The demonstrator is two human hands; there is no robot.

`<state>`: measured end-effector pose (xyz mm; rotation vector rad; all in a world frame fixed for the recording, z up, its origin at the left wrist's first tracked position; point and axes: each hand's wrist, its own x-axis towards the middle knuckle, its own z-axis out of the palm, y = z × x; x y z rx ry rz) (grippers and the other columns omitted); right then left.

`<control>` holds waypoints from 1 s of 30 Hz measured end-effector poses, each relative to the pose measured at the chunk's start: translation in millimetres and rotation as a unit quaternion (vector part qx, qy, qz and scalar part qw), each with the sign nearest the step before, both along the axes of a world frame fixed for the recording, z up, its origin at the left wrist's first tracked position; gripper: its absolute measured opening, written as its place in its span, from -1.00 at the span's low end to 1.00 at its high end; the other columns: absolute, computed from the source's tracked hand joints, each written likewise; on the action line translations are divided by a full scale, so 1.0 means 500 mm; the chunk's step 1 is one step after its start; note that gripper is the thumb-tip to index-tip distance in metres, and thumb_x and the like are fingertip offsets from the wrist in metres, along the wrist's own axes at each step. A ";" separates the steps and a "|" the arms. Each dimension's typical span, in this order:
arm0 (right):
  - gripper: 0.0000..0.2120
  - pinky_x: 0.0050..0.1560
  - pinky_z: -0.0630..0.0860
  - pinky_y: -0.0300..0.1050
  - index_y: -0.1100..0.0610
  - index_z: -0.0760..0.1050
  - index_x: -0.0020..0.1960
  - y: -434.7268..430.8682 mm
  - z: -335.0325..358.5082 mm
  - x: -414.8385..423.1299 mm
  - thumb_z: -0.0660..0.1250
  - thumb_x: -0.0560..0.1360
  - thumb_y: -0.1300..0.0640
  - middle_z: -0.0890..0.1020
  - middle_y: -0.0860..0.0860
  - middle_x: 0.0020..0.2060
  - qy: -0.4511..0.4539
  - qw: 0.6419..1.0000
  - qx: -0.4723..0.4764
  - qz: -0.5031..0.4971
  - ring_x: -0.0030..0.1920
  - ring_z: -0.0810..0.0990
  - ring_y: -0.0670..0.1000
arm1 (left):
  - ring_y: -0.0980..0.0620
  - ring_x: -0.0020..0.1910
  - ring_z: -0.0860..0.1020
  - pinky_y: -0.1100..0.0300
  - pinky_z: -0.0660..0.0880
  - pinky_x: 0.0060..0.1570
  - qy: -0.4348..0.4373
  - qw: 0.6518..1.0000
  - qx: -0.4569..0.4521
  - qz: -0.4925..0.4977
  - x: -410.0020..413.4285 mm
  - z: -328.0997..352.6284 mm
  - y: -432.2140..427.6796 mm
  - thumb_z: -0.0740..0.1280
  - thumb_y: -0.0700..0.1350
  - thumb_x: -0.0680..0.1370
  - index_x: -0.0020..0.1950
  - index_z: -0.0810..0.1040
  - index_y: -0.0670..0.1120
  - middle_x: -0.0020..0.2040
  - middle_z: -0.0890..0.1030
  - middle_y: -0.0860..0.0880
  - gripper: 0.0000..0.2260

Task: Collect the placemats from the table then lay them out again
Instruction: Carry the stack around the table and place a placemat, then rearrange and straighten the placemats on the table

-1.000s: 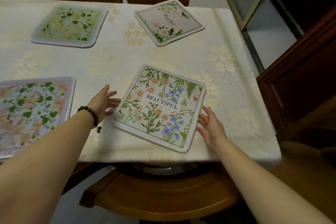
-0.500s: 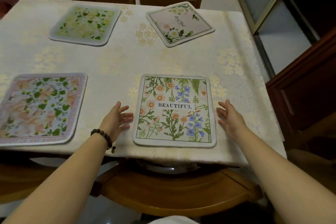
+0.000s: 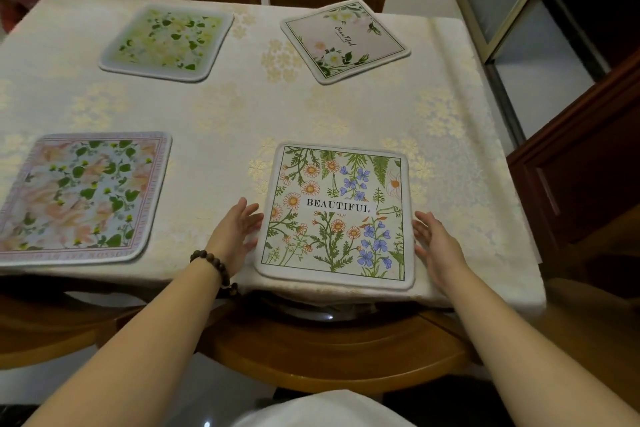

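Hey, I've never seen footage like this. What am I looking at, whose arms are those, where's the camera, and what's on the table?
No machine here: these are a person's two bare arms. Every picture comes from one wide-angle camera on their head, looking down. The pale tablecloth carries four flowered placemats: a green mat far left, a tilted pale mat far right, a pink-bordered mat near left, and the BEAUTIFUL mat nearest. The left hand, with a bead bracelet, and the right hand lie open at that mat's two sides. Nothing is held.
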<state>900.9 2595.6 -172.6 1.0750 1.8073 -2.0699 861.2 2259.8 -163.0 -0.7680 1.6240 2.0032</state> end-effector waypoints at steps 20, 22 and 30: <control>-0.58 0.32 0.35 0.04 -0.01 0.39 0.38 -0.337 0.131 -0.086 0.06 0.61 -0.15 0.46 0.01 0.34 0.122 0.955 0.034 0.269 0.30 0.43 -0.01 | 0.02 0.18 0.54 0.15 0.44 0.12 0.154 0.906 -0.035 0.392 0.146 0.114 -0.152 0.15 -0.03 0.64 0.24 0.41 -0.04 0.17 0.57 -0.06 -0.79; -0.63 0.27 0.37 0.00 -0.02 0.42 0.33 -0.401 0.144 -0.090 0.05 0.63 -0.10 0.47 0.02 0.33 0.130 0.943 0.013 0.307 0.27 0.45 -0.01 | 0.02 0.19 0.54 0.13 0.45 0.15 0.179 0.880 -0.045 0.438 0.190 0.136 -0.184 0.14 -0.05 0.64 0.22 0.43 -0.04 0.15 0.57 -0.04 -0.80; -0.68 0.25 0.43 0.08 -0.05 0.40 0.31 -0.638 0.174 -0.050 0.07 0.62 -0.08 0.48 0.01 0.25 0.143 0.867 -0.026 0.477 0.25 0.47 0.03 | 0.08 0.12 0.58 0.19 0.47 0.13 0.223 0.785 -0.134 0.563 0.375 0.195 -0.274 0.12 -0.06 0.63 0.14 0.49 0.00 0.08 0.61 -0.01 -0.81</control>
